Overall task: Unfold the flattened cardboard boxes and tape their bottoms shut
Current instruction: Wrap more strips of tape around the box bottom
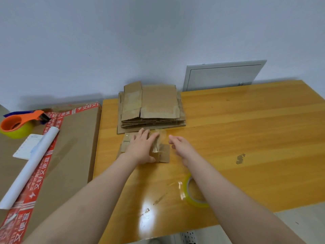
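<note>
A stack of flattened cardboard boxes lies at the far edge of the wooden table. In front of it lies a small cardboard box, with clear tape across it. My left hand presses flat on top of this box, fingers straight. Just right of the box my right hand hovers over the table, fingers loosely extended and holding nothing. A roll of clear yellow-edged tape lies on the table near me, partly hidden by my right forearm.
A large flat carton with red printed tape sits to the left, carrying an orange tape dispenser, a white paper roll and a notepad. A grey wall panel stands behind the table. Tape scraps lie near the front edge.
</note>
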